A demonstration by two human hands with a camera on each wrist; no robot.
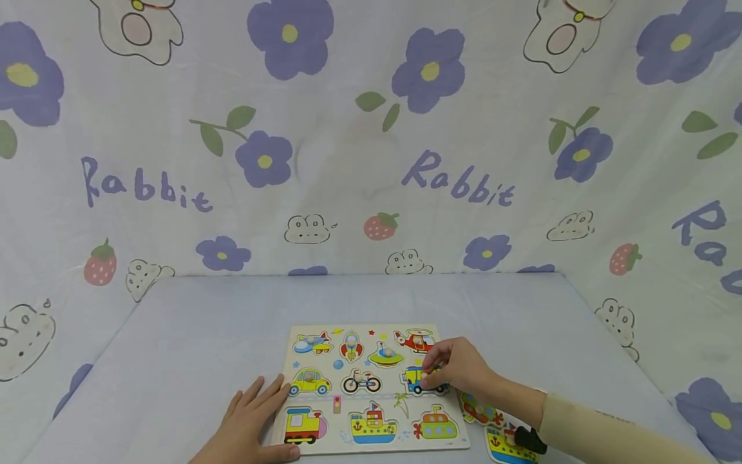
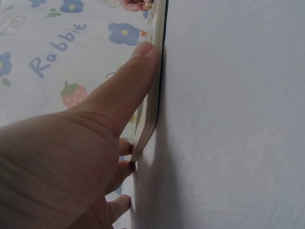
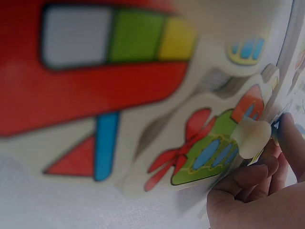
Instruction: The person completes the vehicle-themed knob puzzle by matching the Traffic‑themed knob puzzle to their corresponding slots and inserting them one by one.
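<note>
A wooden puzzle board [image 1: 406,444] with vehicle pictures lies on the table. My right hand [image 1: 460,367] pinches a yellow-and-blue bus piece [image 1: 413,380] at the right of the board's middle row; whether it sits flat there cannot be told. My left hand [image 1: 249,422] rests at the board's lower left corner, fingers spread along the left edge. Its thumb [image 2: 121,86] lies against the near edge. Small knobs stand on the car piece [image 1: 310,381] and bicycle piece [image 1: 362,381]. A train, a ship and a submarine show in the bottom row.
Loose pieces lie right of the board, under my right forearm: a ship piece [image 1: 507,448] and a green submarine piece [image 3: 205,157] with a pale knob. A large red piece [image 3: 86,90] fills the near part of the right wrist view, blurred. A patterned cloth [image 1: 348,161] hangs behind the table.
</note>
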